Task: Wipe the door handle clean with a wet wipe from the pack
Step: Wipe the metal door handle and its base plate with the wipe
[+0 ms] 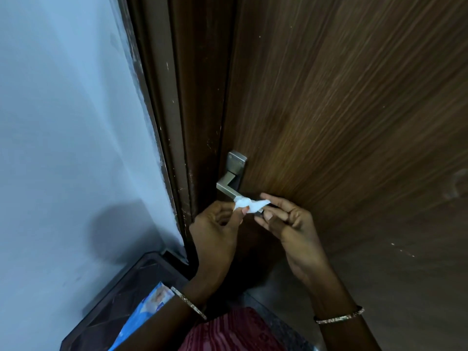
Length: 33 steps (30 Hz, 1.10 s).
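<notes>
A silver lever door handle (226, 186) on a steel backplate sits on the brown wooden door (342, 110). A crumpled white wet wipe (249, 205) lies over the lever's free end. My left hand (215, 229) pinches the wipe's left part between thumb and fingers. My right hand (288, 219) holds the wipe's right end against the tip of the lever. The lever's tip is hidden by the wipe and fingers. The blue and white wipe pack (147, 310) lies low at the left, partly behind my left forearm.
A pale blue wall (71, 135) fills the left side, meeting the dark door frame (182, 122). The pack rests on a dark stool or table top (111, 300) beside the frame. Red patterned clothing (233, 330) shows at the bottom.
</notes>
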Tool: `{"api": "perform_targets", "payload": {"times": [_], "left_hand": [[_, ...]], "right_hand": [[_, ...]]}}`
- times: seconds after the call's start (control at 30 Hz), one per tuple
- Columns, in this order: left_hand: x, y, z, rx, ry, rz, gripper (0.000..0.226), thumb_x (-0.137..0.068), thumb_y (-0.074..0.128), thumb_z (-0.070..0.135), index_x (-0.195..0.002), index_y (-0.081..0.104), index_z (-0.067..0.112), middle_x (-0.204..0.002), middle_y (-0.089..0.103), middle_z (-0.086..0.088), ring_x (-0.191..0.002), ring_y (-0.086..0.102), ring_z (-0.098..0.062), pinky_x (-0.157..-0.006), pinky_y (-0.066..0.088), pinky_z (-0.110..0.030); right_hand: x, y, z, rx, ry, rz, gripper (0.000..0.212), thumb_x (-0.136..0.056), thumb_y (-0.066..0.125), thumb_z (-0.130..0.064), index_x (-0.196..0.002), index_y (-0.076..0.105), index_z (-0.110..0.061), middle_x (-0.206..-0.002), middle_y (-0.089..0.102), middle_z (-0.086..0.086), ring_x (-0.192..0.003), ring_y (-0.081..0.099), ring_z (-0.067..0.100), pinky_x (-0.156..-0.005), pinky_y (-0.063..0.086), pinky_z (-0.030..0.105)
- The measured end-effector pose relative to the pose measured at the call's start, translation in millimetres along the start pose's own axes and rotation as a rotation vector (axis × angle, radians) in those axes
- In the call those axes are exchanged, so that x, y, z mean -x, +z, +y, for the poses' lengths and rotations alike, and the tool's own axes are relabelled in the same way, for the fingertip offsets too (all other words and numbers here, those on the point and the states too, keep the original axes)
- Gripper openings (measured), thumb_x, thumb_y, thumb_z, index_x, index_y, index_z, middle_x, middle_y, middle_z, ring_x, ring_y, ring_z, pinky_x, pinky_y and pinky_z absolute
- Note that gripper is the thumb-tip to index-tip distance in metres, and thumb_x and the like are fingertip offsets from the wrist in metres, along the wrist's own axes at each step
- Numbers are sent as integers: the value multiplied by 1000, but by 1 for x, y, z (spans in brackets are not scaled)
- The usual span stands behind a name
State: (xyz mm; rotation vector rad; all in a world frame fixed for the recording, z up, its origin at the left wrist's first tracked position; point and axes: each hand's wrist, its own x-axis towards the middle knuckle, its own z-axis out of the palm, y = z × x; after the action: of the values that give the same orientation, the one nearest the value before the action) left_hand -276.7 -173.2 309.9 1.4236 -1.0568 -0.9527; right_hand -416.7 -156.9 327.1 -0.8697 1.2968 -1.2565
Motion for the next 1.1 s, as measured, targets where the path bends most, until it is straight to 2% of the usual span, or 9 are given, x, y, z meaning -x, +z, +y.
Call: {"api": "perform_targets", "payload": {"times": [0.17,0.27,0.33,0.43,0.53,0.6,0.73,0.93,1.1], "left_hand": [[-35,-16,1,75,-63,138,15,-78,82,21,-91,78,15,-81,77,5,-74,75,-8,-70,60,-25],[-39,-15,2,149,-104,122,14,-80,80,15,-93,77,11,-86,78,0,-79,76,-11,-75,61,-30],[-32,-11,3,163,-116,111,9,-80,79,14,-89,77,13,-81,78,5,-76,75,-9,-73,61,-28],[-14,-3,4,115,-80,66,7,-80,79,15,-85,76,11,-66,73,19,-66,72,2,-64,57,-18],[-2,3,-2,57,-41,10,8,-79,81,21,-82,75,16,-69,74,15,-67,73,-1,-67,61,-31],[3,5,-4,38,-11,-35,8,-79,81,22,-81,75,19,-69,75,12,-67,73,-3,-67,61,-33],[15,7,0,-10,73,-100,6,-79,81,20,-79,75,18,-67,74,11,-64,70,2,-61,52,-15],[-9,-5,1,21,12,24,10,-78,81,18,-86,77,14,-69,72,15,-64,69,7,-60,50,-10],[-27,-10,1,130,-85,63,13,-79,80,18,-90,77,10,-78,76,3,-69,73,-3,-61,54,-12]], "right_hand": [[2,-1,-3,31,-8,-30,31,-97,53,8,-115,69,-12,-113,77,5,-114,70,18,-102,54,32],[2,0,-3,37,-8,-28,32,-96,55,8,-110,70,-16,-111,78,2,-113,70,17,-101,54,29],[2,1,-3,53,-14,-21,32,-96,55,8,-110,70,-17,-111,78,0,-112,70,15,-101,54,30],[3,1,-3,73,-18,-25,30,-96,56,6,-117,69,-12,-112,77,5,-113,70,15,-101,54,31],[2,0,-2,70,-30,-20,29,-97,55,6,-121,67,-6,-113,77,11,-114,70,20,-101,54,32],[2,0,-3,71,-27,-29,30,-97,55,7,-123,65,-4,-113,76,13,-113,70,21,-100,55,31],[0,-2,-4,75,-32,-51,33,-95,58,8,-126,63,0,-112,77,14,-111,72,23,-97,57,31],[2,-1,-2,45,-35,-34,31,-95,55,11,-120,67,-3,-113,76,12,-114,70,21,-101,54,29],[3,1,-3,18,-37,-30,32,-95,55,12,-118,67,-6,-113,77,7,-115,69,17,-102,52,29]]}}
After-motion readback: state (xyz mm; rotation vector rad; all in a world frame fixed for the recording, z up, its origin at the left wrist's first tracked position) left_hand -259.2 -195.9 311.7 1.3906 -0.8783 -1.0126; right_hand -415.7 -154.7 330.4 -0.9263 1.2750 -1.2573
